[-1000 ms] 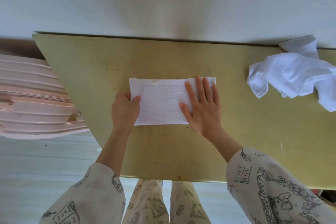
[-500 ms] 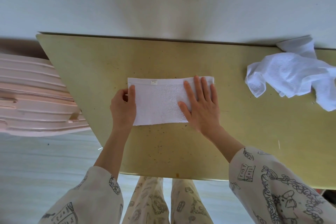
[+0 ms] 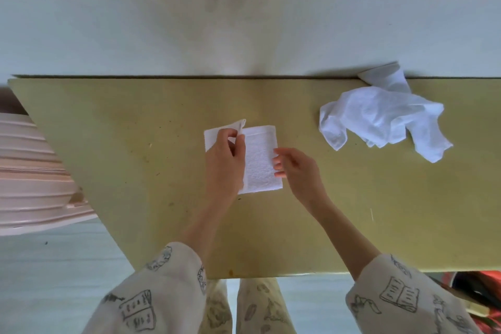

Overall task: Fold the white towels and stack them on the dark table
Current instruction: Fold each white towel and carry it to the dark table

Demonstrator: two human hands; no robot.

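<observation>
A small white towel (image 3: 260, 160) lies folded on the yellow-green table (image 3: 135, 144). My left hand (image 3: 225, 163) pinches the towel's left end and has it lifted and turned over toward the right. My right hand (image 3: 295, 168) hovers at the towel's right edge with fingers loosely curled, its fingertips touching or just beside the cloth. A crumpled heap of white towels (image 3: 379, 119) sits at the far right of the table by the wall.
A pale wall (image 3: 244, 35) runs along the table's far edge. A pink ribbed suitcase (image 3: 32, 171) stands to the left of the table. Something red and dark (image 3: 477, 287) shows under the table's right front corner.
My left hand has picked up the towel's left end and carried it rightward over the rest. My right hand has lifted off the towel and moved to its right edge.
</observation>
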